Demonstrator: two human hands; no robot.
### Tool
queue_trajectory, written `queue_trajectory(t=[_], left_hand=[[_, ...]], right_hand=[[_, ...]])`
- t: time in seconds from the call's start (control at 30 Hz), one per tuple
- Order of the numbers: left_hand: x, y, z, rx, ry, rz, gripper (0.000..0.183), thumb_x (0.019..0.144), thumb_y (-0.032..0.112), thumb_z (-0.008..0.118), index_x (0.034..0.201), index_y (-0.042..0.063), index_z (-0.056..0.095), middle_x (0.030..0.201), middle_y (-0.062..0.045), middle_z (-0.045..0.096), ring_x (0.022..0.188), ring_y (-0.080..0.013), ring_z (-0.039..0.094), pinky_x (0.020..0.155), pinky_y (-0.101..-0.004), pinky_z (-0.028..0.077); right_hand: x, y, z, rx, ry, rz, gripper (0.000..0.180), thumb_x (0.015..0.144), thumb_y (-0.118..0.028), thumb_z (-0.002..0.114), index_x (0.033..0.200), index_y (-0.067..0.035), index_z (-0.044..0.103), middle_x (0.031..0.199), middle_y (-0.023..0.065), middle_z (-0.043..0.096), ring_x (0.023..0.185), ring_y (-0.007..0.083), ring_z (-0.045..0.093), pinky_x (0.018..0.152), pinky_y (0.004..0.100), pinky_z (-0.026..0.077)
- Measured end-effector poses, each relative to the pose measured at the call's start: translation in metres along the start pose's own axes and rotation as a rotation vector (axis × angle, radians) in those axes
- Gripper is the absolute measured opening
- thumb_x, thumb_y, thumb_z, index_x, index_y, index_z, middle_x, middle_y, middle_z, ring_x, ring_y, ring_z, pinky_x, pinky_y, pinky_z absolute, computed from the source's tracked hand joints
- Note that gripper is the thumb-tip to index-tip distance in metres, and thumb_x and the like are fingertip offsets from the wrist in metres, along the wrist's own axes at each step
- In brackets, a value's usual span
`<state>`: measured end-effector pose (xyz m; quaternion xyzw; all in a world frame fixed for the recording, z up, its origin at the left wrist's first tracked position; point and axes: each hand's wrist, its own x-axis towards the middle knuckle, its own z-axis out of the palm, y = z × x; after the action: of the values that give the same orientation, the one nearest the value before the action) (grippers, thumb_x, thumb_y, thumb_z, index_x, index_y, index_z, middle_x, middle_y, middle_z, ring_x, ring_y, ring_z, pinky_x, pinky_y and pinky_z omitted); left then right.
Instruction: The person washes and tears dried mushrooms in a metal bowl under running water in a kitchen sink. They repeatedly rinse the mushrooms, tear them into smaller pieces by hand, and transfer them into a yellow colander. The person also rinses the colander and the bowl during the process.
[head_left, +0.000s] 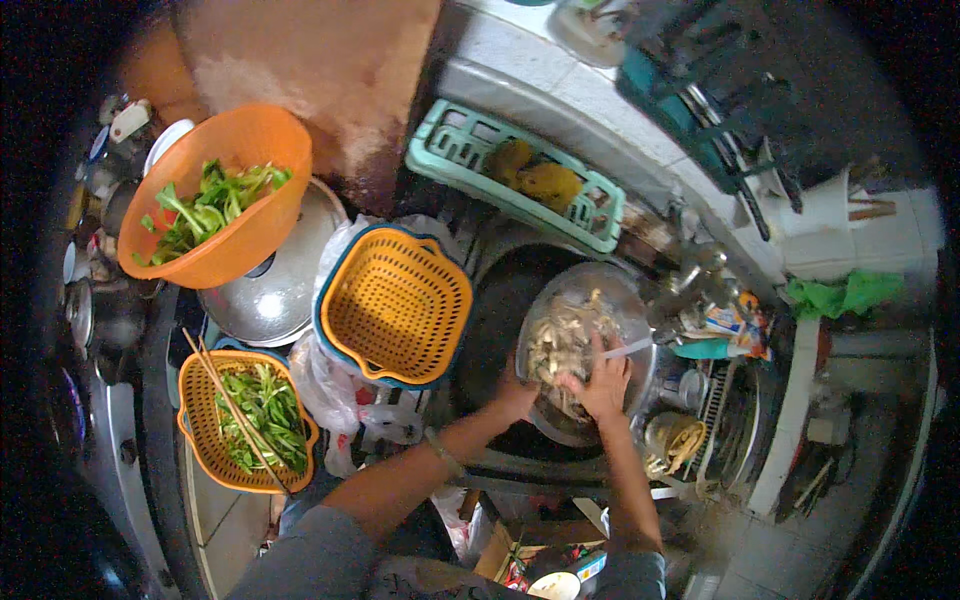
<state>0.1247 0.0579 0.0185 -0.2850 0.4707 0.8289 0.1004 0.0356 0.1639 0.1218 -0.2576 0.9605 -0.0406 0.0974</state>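
Observation:
A translucent round bowl (630, 382) stands at the right side of a dark sink (495, 330), with pale sliced pieces (559, 341), perhaps mushrooms, in it. My left hand (517, 397) is at the bowl's near left rim and seems to grip it; its fingers are partly hidden. Over the pieces lies my right hand (606, 382), fingers spread, thumb touching them; whether it holds any cannot be told. Left of the sink sits an empty orange plastic colander (397, 304) nested in a blue basin.
An orange bowl (292, 157) of leafy greens leans over a metal lid (247, 307). Below it, chopsticks (232, 409) cross another colander (193, 435) of greens. Behind the sink is a mint-green basket (510, 199) with sponges. Plastic bags (330, 390), a dish rack (716, 405) and a jar (675, 435) flank the sink.

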Motion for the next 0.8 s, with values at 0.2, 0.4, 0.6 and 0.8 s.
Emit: queue_trajectory(t=[0.2, 0.4, 0.6, 0.8], left_hand=[[-0.016, 0.044, -0.018, 0.172, -0.036, -0.134, 0.054, 0.073, 0.01, 0.05, 0.118, 0.008, 0.02, 0.104, -0.015, 0.044, 0.087, -0.0264, 0.051, 0.059, -0.0355, 0.048], [-0.03, 0.071, -0.019, 0.186, 0.108, -0.203, 0.031, 0.074, 0.019, 0.054, 0.093, -0.001, 0.04, 0.085, -0.015, 0.049, 0.066, -0.0231, 0.053, 0.046, -0.033, 0.047], [-0.052, 0.114, -0.011, 0.087, 0.028, -0.128, 0.05, 0.071, 0.011, 0.055, 0.115, 0.005, 0.032, 0.1, -0.013, 0.05, 0.08, -0.0212, 0.054, 0.05, -0.0288, 0.048], [-0.022, 0.054, -0.05, 0.173, 0.062, -0.046, 0.049, 0.07, 0.005, 0.05, 0.116, 0.005, 0.032, 0.099, -0.011, 0.051, 0.082, -0.0214, 0.053, 0.057, -0.0299, 0.047]], right_hand=[[-0.008, -0.007, 0.012, -0.054, -0.137, -0.051, 0.068, 0.061, -0.028, 0.067, 0.117, -0.015, 0.032, 0.104, 0.0213, 0.045, 0.097, 0.0372, 0.041, 0.077, 0.0455, 0.038], [0.02, 0.067, 0.05, 0.908, -0.026, -0.034, 0.027, 0.075, 0.0, 0.048, 0.101, -0.007, 0.047, 0.097, 0.0068, 0.051, 0.086, 0.0146, 0.048, 0.07, 0.0252, 0.039], [0.048, 0.064, 0.057, 0.712, 0.159, 0.283, 0.049, 0.073, -0.035, 0.056, 0.115, -0.017, 0.04, 0.119, 0.0104, 0.034, 0.103, 0.0253, 0.039, 0.083, 0.0334, 0.034], [0.037, -0.026, 0.051, -0.225, -0.058, -0.101, 0.062, 0.065, -0.035, 0.062, 0.118, -0.015, 0.037, 0.123, 0.0182, 0.029, 0.108, 0.0362, 0.033, 0.089, 0.0391, 0.031]])
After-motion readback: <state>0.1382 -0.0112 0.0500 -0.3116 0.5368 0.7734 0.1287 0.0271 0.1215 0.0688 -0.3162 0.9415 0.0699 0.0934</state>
